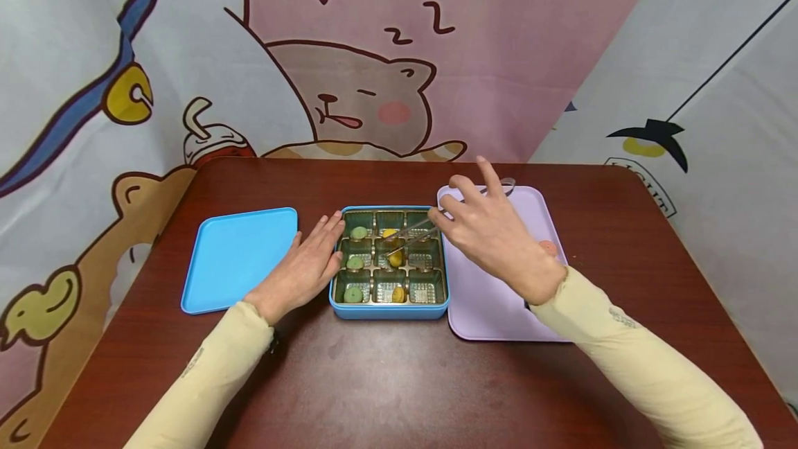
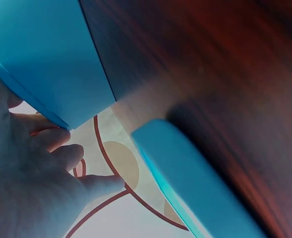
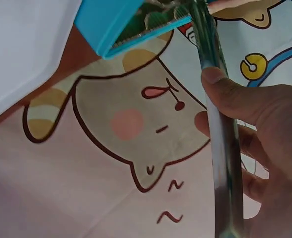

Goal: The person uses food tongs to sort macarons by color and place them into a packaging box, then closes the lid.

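A blue box (image 1: 389, 312) with a gold insert split into square compartments stands mid-table. Round green pieces (image 1: 353, 294) lie in its left column, yellow pieces (image 1: 397, 294) in its middle column. My left hand (image 1: 305, 265) rests against the box's left side, fingers straight; in the left wrist view they touch the blue wall (image 2: 51, 64). Metal tongs (image 3: 224, 163) are pinched between thumb and fingers of my right hand (image 1: 492, 238), above the box's right edge. The tong tips reach down by the yellow piece in the centre compartment; whether they grip it I cannot tell.
A flat blue lid (image 1: 243, 255) lies left of the box. To the right, a lilac tray (image 1: 486, 317) sits close beside the box, with a pink piece (image 1: 547, 248) partly behind my right wrist. A printed curtain (image 1: 499, 40) hangs behind the table.
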Demonstrator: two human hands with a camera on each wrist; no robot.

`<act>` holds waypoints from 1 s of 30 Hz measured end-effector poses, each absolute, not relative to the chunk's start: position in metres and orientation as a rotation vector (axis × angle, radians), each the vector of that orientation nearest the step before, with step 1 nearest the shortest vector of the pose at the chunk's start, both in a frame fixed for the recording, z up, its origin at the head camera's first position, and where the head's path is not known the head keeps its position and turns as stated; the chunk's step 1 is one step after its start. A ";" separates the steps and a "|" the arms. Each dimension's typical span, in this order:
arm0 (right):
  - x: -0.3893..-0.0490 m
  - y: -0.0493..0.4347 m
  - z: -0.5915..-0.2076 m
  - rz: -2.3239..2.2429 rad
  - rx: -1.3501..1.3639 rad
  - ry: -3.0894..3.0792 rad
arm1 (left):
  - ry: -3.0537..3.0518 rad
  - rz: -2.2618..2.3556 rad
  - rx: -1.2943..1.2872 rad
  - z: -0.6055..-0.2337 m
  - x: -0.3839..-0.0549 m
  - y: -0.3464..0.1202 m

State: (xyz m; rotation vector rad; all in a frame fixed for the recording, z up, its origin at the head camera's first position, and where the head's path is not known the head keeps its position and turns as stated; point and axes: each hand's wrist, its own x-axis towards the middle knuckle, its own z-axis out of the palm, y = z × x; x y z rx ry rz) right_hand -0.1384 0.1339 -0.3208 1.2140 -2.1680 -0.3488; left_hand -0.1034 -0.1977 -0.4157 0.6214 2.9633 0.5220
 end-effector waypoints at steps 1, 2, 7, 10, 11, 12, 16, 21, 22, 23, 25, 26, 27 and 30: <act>-0.139 0.134 -0.322 -0.347 1.211 -2.178 | 2.964 0.528 0.622 -0.416 -0.103 -0.198; -0.139 0.134 -0.324 -0.339 1.208 -2.194 | 2.965 0.532 0.625 -0.416 -0.103 -0.198; -0.138 0.142 -0.325 -0.254 1.175 -2.255 | 2.968 0.544 0.627 -0.418 -0.103 -0.198; -0.136 0.149 -0.322 -0.176 1.170 -2.300 | 2.968 0.535 0.623 -0.418 -0.104 -0.199; -0.135 0.152 -0.321 -0.154 1.172 -2.319 | 2.967 0.534 0.622 -0.418 -0.104 -0.199; -0.134 0.155 -0.320 -0.132 1.177 -2.332 | 2.967 0.533 0.622 -0.418 -0.104 -0.199; -0.129 0.168 -0.317 -0.107 1.226 -2.367 | 2.967 0.537 0.622 -0.418 -0.104 -0.198; -0.125 0.176 -0.314 -0.135 1.319 -2.316 | 2.972 0.555 0.624 -0.418 -0.104 -0.199; -0.125 0.176 -0.313 -0.147 1.333 -2.307 | 2.970 0.560 0.624 -0.418 -0.104 -0.199; -0.124 0.176 -0.312 -0.159 1.343 -2.301 | 2.971 0.560 0.627 -0.418 -0.104 -0.199; -0.123 0.175 -0.309 -0.202 1.361 -2.299 | 2.969 0.562 0.630 -0.418 -0.104 -0.199; -0.122 0.175 -0.308 -0.222 1.369 -2.302 | 2.967 0.563 0.629 -0.418 -0.104 -0.199; -0.121 0.174 -0.307 -0.238 1.374 -2.306 | 2.967 0.561 0.628 -0.418 -0.103 -0.199; -0.118 0.172 -0.305 -0.267 1.388 -2.316 | 2.969 0.562 0.627 -0.418 -0.103 -0.198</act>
